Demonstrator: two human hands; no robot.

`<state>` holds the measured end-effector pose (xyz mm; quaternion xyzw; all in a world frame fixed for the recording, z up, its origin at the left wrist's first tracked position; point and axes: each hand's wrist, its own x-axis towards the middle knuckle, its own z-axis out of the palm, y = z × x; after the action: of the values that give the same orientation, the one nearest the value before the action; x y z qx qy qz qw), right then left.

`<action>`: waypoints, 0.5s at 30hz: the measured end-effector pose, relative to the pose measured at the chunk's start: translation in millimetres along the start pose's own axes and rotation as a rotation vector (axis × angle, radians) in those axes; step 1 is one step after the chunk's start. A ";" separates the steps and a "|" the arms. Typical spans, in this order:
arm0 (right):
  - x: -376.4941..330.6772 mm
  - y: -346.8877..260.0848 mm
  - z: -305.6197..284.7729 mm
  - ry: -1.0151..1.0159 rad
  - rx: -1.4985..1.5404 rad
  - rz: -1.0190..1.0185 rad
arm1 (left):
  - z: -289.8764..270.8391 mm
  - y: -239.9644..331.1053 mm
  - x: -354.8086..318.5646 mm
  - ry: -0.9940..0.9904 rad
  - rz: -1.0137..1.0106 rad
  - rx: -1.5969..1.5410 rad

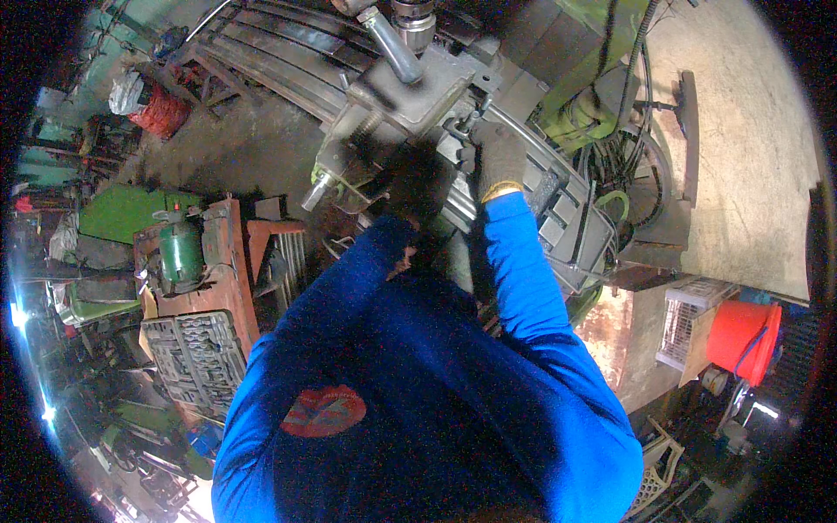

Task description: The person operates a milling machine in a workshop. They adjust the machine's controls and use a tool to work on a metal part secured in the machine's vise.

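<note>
Here the right hand [499, 157], in a grey work glove with a yellow cuff, reaches up to the grey metal vise [410, 96] clamped on the machine table [567, 218] — its fingers curl closed around a small metal part at the vise's right edge, though what exactly they grip is too small to tell. The left hand [418, 179] wears a dark glove and rests against the vise's lower side, just beside the right hand; whether it grips anything I cannot tell. The vise's threaded screw [336, 166] sticks out to the lower left. A round steel spindle [397, 44] hangs just above the vise. Off left stand a green motor [180, 253] and a socket set tray [196, 353]; a red bucket [741, 336] sits far right.
</note>
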<state>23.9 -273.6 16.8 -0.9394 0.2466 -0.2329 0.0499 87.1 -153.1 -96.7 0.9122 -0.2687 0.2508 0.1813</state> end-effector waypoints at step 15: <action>4.1 2.1 -13.4 -0.249 0.104 0.084 | -5.6 -22.0 44.3 -0.238 0.312 -0.550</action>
<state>19.9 -277.1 29.9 -0.9460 0.2650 -0.1250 0.1385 130.2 -150.8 -71.9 0.7998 -0.4819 0.0855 0.3476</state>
